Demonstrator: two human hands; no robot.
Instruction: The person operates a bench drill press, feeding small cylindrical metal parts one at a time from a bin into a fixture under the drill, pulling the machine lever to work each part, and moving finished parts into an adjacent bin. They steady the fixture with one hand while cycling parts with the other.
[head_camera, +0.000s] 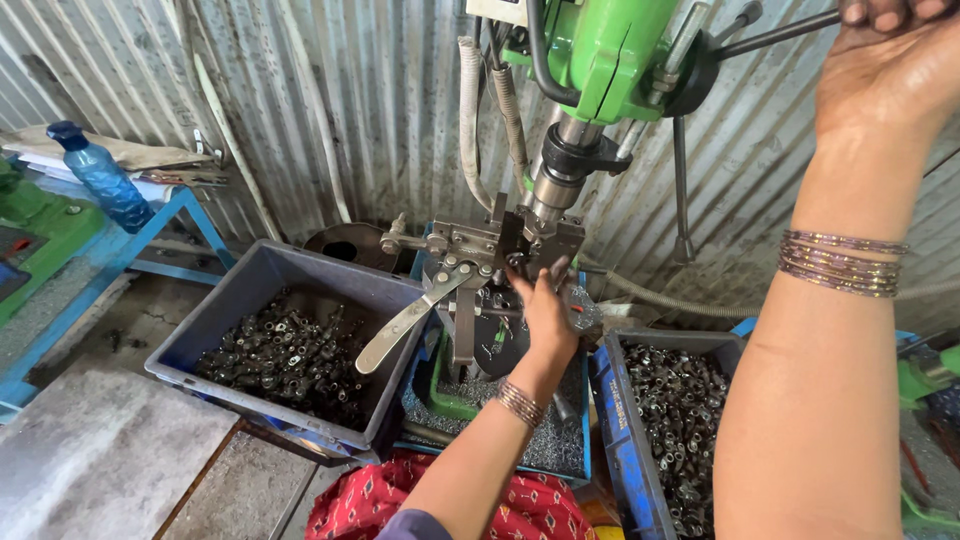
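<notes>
A green drill press (600, 50) stands in front of me, its spindle (560, 180) lowered over a grey metal clamp fixture (470, 245). My left hand (545, 315) reaches up to the fixture just under the spindle. Its fingertips touch the fixture's right side, and I cannot tell if they pinch a small part. My right hand (890, 65) is raised at the top right, closed around the end of the black feed handle (775, 35). Both wrists carry thin bangles.
A grey bin (240, 290) of small dark metal parts sits at the left, and a blue bin (615, 440) of similar parts at the right. A silver clamp lever (405, 322) juts left from the fixture. A blue bottle (100, 175) stands on a blue table.
</notes>
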